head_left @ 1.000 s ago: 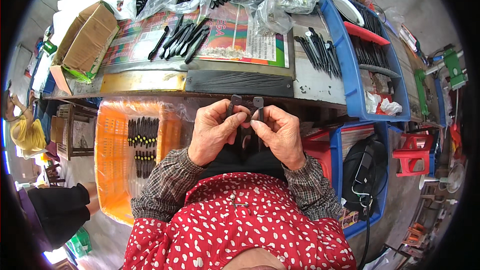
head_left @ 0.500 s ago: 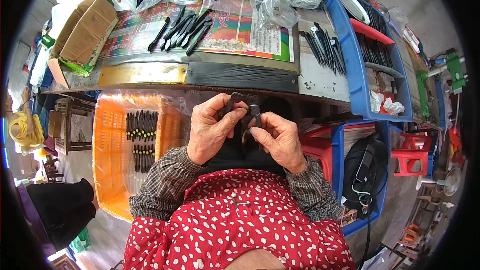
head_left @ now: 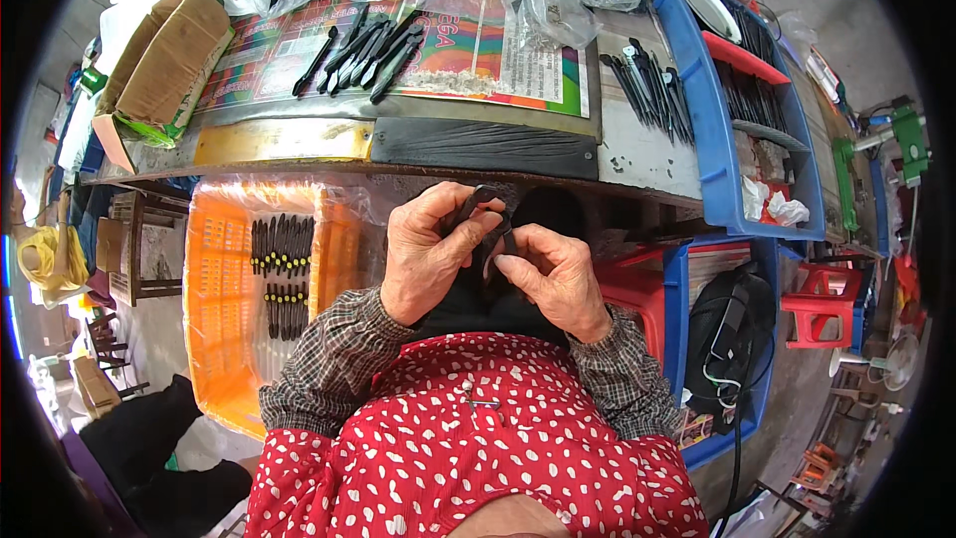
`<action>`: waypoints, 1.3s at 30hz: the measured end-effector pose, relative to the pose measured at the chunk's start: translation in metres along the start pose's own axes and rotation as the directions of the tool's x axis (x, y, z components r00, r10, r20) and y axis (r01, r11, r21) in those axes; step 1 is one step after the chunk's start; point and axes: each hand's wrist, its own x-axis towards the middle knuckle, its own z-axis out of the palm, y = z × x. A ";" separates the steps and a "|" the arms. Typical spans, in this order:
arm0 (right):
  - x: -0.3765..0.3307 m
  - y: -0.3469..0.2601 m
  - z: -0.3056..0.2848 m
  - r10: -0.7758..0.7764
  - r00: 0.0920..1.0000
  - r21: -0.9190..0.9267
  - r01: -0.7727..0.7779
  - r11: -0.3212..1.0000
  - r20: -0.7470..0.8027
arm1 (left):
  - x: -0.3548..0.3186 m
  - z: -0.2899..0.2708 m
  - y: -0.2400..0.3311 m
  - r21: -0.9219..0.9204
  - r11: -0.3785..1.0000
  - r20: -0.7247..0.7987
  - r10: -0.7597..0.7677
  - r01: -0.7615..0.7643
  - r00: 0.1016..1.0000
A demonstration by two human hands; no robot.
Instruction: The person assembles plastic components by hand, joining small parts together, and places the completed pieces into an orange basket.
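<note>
In front of my lap, my left hand [head_left: 418, 259] is closed in a pinch on a dark flat strip [head_left: 485, 196] with a rounded end. Close beside it, my right hand [head_left: 560, 279] pinches a second dark strip [head_left: 509, 240], its thumb pressed against the fingers. The two strips touch or overlap; which one cannot be told. Their lower parts are hidden by my fingers and the black cloth below. Beyond my hands, several black handle-shaped pieces [head_left: 370, 55] lie on a colourful printed sheet [head_left: 473, 65] on the workbench.
An orange lined basket [head_left: 204, 314] at left holds rows of black pieces with yellow spots [head_left: 284, 244]. A torn carton [head_left: 164, 60], slim black pieces [head_left: 647, 90] and a blue tray [head_left: 722, 174] stand on the bench. Red stools [head_left: 823, 304] and a lower blue crate [head_left: 680, 339] are at right.
The strip in my left hand has turned and come against the one in my right hand. Another person's dark-clothed legs at lower left have shifted toward me.
</note>
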 end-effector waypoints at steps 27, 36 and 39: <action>-0.008 0.008 0.003 0.066 0.998 0.014 -0.066 0.998 0.016 | 0.000 0.002 -0.010 0.084 0.995 0.024 -0.055 0.053 0.998; -0.007 0.012 0.002 0.105 0.993 0.060 -0.107 0.992 0.047 | -0.001 0.000 -0.013 0.137 0.991 0.061 -0.001 -0.008 0.998; -0.004 0.011 0.001 0.145 0.987 0.064 -0.149 0.987 0.063 | -0.001 -0.001 -0.016 0.112 0.994 0.071 -0.028 0.020 0.997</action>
